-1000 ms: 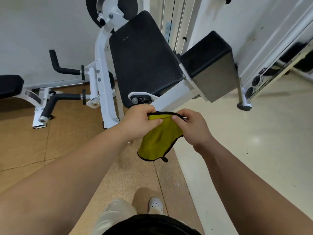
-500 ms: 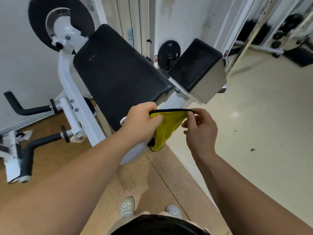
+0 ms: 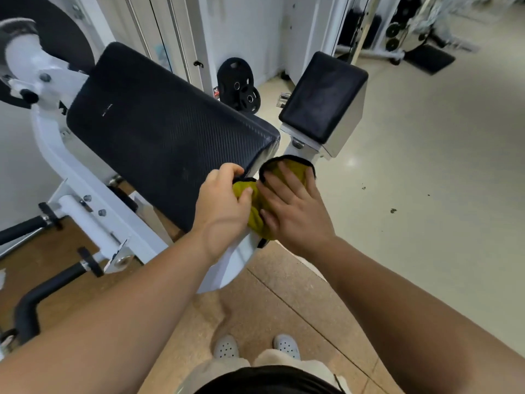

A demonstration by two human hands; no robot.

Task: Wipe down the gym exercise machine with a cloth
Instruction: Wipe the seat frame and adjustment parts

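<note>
The exercise machine [image 3: 56,155], a white steel frame, fills the space ahead of and to the left of both hands. Its large black textured pad [image 3: 159,129] slopes down to a corner just beyond the left hand [image 3: 224,206]. A smaller black pad [image 3: 324,95] on a metal-sided block stands ahead of the right hand [image 3: 292,206]. Black weight plates [image 3: 238,83] lean against the wall well beyond both hands, between the two pads. The cloth [image 3: 257,203] is yellow with a thin black edging. It is bunched between the hands and spread under the right one, over the white frame beam at the large pad's lower corner. The left hand grips the cloth's left end, fingers curled and thumb pressed onto the yellow fabric. The right hand lies flat on the cloth with straight, spread fingers, pressing it down, and the black hem curves round just past its fingertips. Half a second ago both hands pinched the cloth's top edge and held it stretched in the air in front of the pad; now it is down on the machine and the right hand's pinch has given way to a flat palm.
</note>
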